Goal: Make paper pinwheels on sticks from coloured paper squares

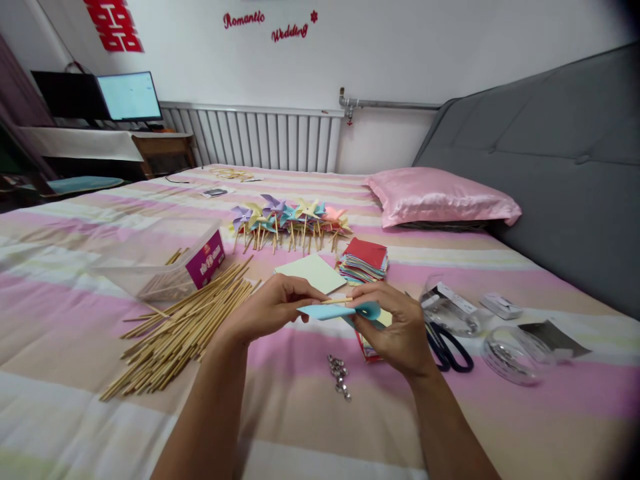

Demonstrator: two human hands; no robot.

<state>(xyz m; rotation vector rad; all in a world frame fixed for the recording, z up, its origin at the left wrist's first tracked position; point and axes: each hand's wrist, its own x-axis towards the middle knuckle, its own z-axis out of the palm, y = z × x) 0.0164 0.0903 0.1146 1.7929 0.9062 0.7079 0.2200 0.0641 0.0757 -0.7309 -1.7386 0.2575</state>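
Note:
A light blue sheet of paper (325, 311), with one end curled into a loop, is held up between my two hands. A short piece of thin wooden stick (338, 301) lies along its upper edge, pinched at the left by my left hand (277, 303). The fingers of my right hand (393, 323) close on the curled end of the blue paper. Below them on the bed lies a small heap of shiny metal bits (339, 377). Behind the hands rests a pale green paper square (315, 272). Part of a lower paper stack (369, 352) is hidden by my right hand.
Many wooden sticks (185, 333) lie left, beside a clear plastic box (150, 267). Finished pinwheels (290, 217) sit behind, near a stack of coloured paper (364, 257). Dark-handled scissors (447, 347) and clear round containers (517, 355) lie right; a pink pillow (440, 193) is farther back.

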